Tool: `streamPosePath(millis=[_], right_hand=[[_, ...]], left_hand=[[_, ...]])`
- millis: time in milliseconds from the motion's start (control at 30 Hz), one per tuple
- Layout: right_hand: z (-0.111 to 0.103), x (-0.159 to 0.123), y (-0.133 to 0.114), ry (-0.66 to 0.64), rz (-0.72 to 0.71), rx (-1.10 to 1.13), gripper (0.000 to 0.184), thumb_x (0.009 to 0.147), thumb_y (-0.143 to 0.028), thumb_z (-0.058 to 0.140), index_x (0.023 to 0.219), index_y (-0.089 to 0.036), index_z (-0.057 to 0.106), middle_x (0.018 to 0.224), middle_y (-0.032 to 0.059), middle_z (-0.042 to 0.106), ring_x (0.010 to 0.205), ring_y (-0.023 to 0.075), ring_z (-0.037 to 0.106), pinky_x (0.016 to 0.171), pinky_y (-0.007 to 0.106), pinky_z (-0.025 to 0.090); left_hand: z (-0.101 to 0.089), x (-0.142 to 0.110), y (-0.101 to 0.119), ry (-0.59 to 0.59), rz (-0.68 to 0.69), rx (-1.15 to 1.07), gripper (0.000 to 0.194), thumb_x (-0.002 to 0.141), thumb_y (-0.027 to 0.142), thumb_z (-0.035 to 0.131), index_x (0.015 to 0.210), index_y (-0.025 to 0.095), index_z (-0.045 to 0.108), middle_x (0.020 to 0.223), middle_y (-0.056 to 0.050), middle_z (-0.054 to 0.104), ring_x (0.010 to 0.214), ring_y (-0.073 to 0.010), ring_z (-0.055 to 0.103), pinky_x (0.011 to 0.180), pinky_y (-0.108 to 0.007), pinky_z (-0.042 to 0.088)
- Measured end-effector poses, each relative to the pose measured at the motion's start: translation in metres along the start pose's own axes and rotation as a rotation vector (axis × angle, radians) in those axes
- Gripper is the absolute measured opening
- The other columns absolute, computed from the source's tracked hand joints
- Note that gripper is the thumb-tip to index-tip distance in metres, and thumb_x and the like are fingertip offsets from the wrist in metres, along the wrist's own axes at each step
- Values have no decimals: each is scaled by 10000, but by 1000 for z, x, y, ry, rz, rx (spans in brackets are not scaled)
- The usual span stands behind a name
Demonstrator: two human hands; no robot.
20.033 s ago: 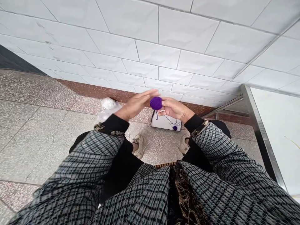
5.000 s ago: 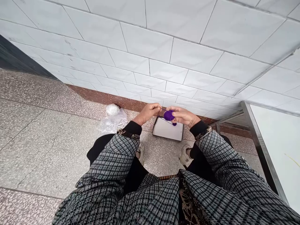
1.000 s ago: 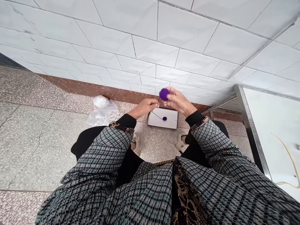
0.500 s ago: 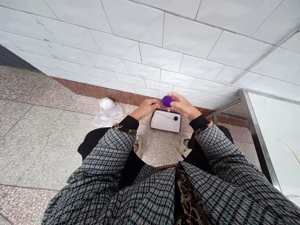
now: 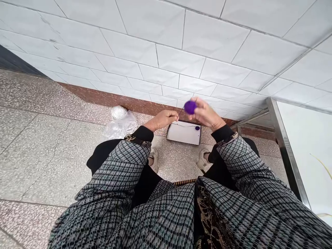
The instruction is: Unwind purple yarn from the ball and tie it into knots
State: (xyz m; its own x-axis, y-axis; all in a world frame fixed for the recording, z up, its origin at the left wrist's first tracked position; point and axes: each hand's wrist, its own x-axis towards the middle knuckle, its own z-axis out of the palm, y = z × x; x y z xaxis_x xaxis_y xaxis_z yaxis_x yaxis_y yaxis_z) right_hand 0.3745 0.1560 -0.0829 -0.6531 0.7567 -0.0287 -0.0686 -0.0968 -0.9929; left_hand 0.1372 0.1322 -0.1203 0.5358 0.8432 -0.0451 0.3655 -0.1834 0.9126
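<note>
A ball of purple yarn [image 5: 190,107] sits in the fingers of my right hand [image 5: 205,113], which is closed on it. My left hand [image 5: 164,120], a short way to the left, pinches a dark strand of yarn [image 5: 181,111] that runs across to the ball. Below both hands, a shallow white box [image 5: 183,134] with a dark rim lies on the floor between my feet. In its upper right corner rests a smaller dark purple ball [image 5: 197,128], and a thin strand crosses the box from it toward my left hand.
On the floor to the left, a ball of white yarn [image 5: 119,112] lies beside a clear plastic bag [image 5: 120,126]. A white-tiled wall [image 5: 166,72] rises just ahead. At right stands a metal-framed table [image 5: 287,152] with a pale top and a yellow strand on it.
My right hand has shifted slightly right with the purple ball, widening the gap to my left hand. The strand between them now shows more plainly. The view has tilted slightly.
</note>
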Motion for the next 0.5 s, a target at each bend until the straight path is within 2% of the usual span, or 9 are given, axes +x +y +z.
streamPosePath(millis=[67, 100, 167, 200, 267, 333, 367, 433, 500], right_hand=[[-2, 5, 2, 263, -85, 31, 507, 776, -424, 801, 1046, -253, 408, 1101, 32, 629, 753, 115, 599, 697, 276, 548], [-2, 7, 5, 352, -58, -11, 465, 789, -366, 784, 1039, -251, 408, 1109, 35, 624, 732, 109, 589, 689, 280, 540], [2, 7, 12, 391, 98, -201, 397, 779, -230, 747, 1031, -236, 441, 1082, 36, 623, 709, 107, 568, 652, 270, 505], [4, 5, 15, 332, 185, -308, 377, 755, -177, 742, 1022, -222, 479, 1038, 35, 626, 712, 114, 560, 633, 261, 483], [11, 0, 17, 82, 310, -414, 359, 698, -116, 755, 1001, -190, 575, 932, 27, 630, 715, 129, 554, 607, 253, 456], [14, -6, 13, -166, 349, -361, 371, 674, -147, 766, 1019, -174, 632, 886, 18, 637, 702, 134, 570, 610, 261, 481], [14, -7, 9, -223, 340, -293, 399, 680, -196, 770, 1053, -176, 629, 902, 15, 643, 694, 130, 580, 616, 267, 501], [12, -7, 2, -154, 250, -122, 483, 700, -315, 791, 1112, -197, 569, 956, 9, 646, 699, 118, 599, 640, 271, 539], [9, -2, 0, 51, 101, 44, 558, 701, -399, 841, 1113, -223, 508, 993, 1, 637, 727, 106, 611, 679, 262, 565]], left_hand=[[6, -1, 2, -150, 7, -24, 278, 888, 397, 573, 787, 148, 642, 735, -11, 569, 703, -141, 482, 702, -267, 376], [8, -3, 4, -249, 16, -38, 298, 885, 420, 581, 804, 145, 662, 741, -14, 579, 701, -143, 491, 701, -270, 380], [8, -5, 8, -365, 51, -58, 329, 888, 449, 591, 829, 142, 693, 754, -20, 605, 705, -147, 515, 715, -276, 389], [7, -5, 9, -359, 68, -61, 330, 890, 452, 595, 830, 144, 699, 760, -22, 617, 713, -148, 524, 728, -278, 392], [2, -5, 8, -229, 77, -55, 292, 884, 419, 601, 819, 149, 692, 778, -23, 637, 742, -151, 544, 758, -280, 397], [-3, -2, 3, -47, 24, -25, 223, 863, 354, 595, 798, 155, 675, 768, -19, 636, 750, -155, 545, 757, -279, 393], [-4, 0, 0, 26, -17, -2, 197, 855, 322, 583, 789, 158, 668, 754, -16, 628, 741, -155, 537, 744, -278, 387], [-3, 2, -4, 111, -73, 31, 175, 856, 279, 555, 770, 162, 652, 732, -11, 612, 725, -154, 520, 727, -278, 375], [3, 3, -4, 77, -61, 33, 182, 866, 268, 545, 762, 159, 647, 734, -9, 610, 724, -150, 516, 734, -277, 378]])
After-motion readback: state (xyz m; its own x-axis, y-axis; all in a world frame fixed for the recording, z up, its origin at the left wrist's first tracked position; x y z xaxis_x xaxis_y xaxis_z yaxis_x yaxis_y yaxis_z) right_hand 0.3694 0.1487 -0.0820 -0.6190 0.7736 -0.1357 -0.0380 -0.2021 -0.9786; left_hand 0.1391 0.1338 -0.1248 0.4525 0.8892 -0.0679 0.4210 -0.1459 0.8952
